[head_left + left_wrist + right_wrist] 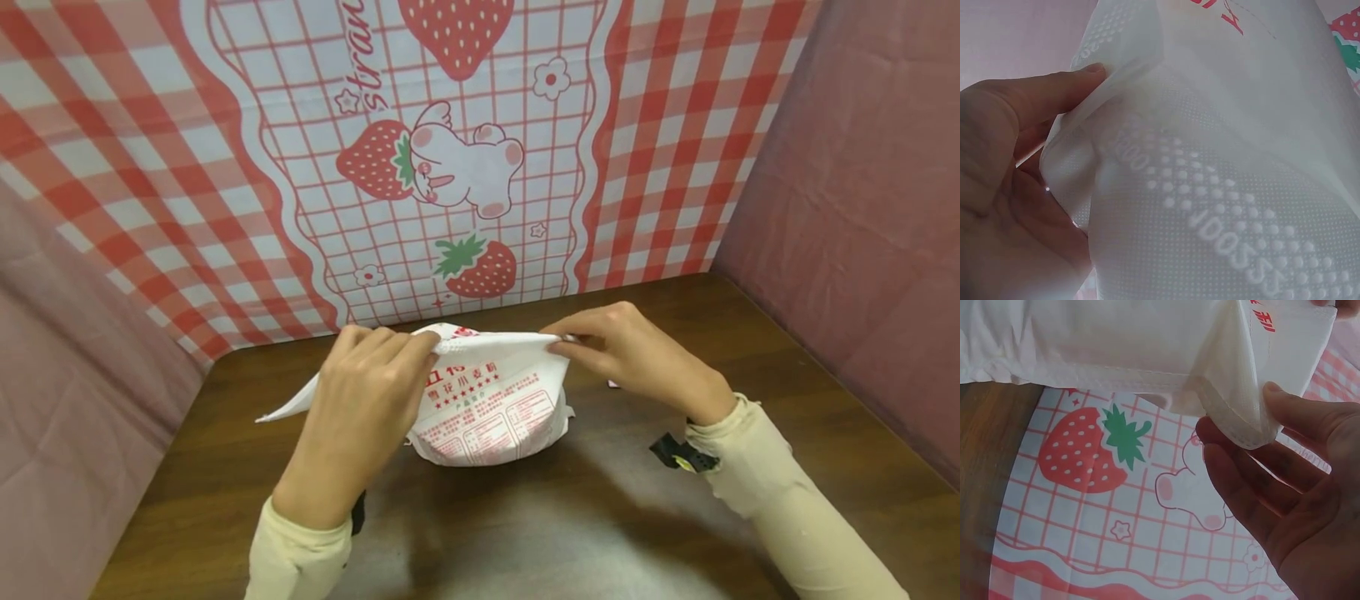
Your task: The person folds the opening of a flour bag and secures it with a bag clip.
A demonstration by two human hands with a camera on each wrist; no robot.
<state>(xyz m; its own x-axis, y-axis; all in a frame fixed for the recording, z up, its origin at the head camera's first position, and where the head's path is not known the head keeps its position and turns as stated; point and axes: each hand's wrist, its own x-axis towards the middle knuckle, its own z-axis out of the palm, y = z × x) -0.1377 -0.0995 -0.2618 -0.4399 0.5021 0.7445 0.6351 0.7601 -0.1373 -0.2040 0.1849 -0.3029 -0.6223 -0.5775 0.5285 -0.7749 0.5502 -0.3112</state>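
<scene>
A white flour bag [487,408] printed in red stands on the table in front of me, its full base toward me. My left hand [367,387] pinches the upper edge on the left, and a pointed white flap [292,402] juts out beyond it. In the left wrist view, the thumb [1063,90] presses on a fold of the bag's embossed, translucent material. With thumb and fingertips, my right hand [626,354] pinches the top right corner. The right wrist view shows that corner folded over, with a stitched hem [1222,419]. The bag's opening is hidden in the head view.
The brown wooden table [225,500] carries the bag. Behind it hangs a red-checked cloth [675,150] with strawberries, and pink cloth [855,208] closes both sides. A small pink piece [612,384] lies by the right hand. Black straps [678,454] show at both wrists.
</scene>
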